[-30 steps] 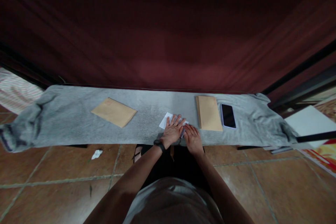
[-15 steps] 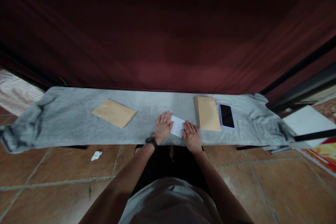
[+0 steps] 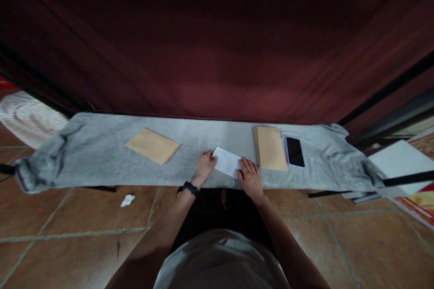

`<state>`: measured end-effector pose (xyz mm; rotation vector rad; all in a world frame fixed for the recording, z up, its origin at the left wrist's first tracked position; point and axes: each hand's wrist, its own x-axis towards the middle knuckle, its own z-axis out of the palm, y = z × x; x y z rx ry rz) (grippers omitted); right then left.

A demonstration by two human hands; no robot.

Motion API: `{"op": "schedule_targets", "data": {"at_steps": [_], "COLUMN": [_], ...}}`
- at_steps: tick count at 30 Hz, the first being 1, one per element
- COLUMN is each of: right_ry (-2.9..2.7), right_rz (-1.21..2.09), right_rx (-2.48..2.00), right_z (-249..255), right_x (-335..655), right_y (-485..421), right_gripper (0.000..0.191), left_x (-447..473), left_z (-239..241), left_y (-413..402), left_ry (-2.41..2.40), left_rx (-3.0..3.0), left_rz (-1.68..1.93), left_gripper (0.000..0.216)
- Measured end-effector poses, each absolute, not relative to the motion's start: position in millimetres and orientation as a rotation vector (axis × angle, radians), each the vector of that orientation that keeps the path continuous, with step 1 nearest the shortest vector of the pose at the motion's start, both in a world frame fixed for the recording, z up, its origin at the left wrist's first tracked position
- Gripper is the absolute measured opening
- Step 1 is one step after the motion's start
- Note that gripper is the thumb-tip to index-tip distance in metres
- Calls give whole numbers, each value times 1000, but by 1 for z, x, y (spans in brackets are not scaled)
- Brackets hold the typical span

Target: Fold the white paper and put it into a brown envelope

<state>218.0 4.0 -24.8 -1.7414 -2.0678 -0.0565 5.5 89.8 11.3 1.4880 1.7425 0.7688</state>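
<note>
A white folded sheet of paper [image 3: 226,161] lies at a slant on the grey cloth near the front edge. My left hand [image 3: 205,165], with a dark band on its wrist, has its fingers curled at the paper's left end and grips that edge. Flat across the right end rests my right hand [image 3: 250,175], its fingers stretched out over the paper. Just beyond the right hand is a stack of brown envelopes [image 3: 271,148]. A single brown envelope [image 3: 153,145] lies apart on the left.
A grey cloth [image 3: 95,158] covers the narrow table, bunched at both ends. To the right of the stack lies a phone [image 3: 295,152] with a dark screen. A dark red curtain [image 3: 217,67] hangs behind. Crumpled white paper [image 3: 128,200] is on the tiled floor.
My left hand has drawn off the paper's top to its left edge, its fingers now curled, uncovering more of the sheet. My right hand remains flat on the right end. The view has shifted slightly.
</note>
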Motion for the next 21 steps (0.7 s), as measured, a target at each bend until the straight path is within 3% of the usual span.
{"op": "schedule_targets", "data": {"at_steps": [5, 9, 15, 21], "right_ry": [-2056, -2038, -2011, -1115], "right_rz": [-43, 11, 234, 909], "right_rx": [-1746, -1688, -1548, -1429], "right_z": [-24, -19, 4, 19], "right_x": [220, 215, 176, 158], "right_y": [4, 4, 2, 23], "right_gripper": [46, 47, 67, 38], "left_x": [7, 7, 21, 32], "left_z": [14, 27, 59, 74], "left_y": [90, 80, 67, 57], "left_ry": [1664, 1591, 1459, 1269], "left_rx": [1304, 1149, 1082, 904], "left_rz": [848, 960, 1116, 1193], "left_gripper": [6, 13, 21, 32]}}
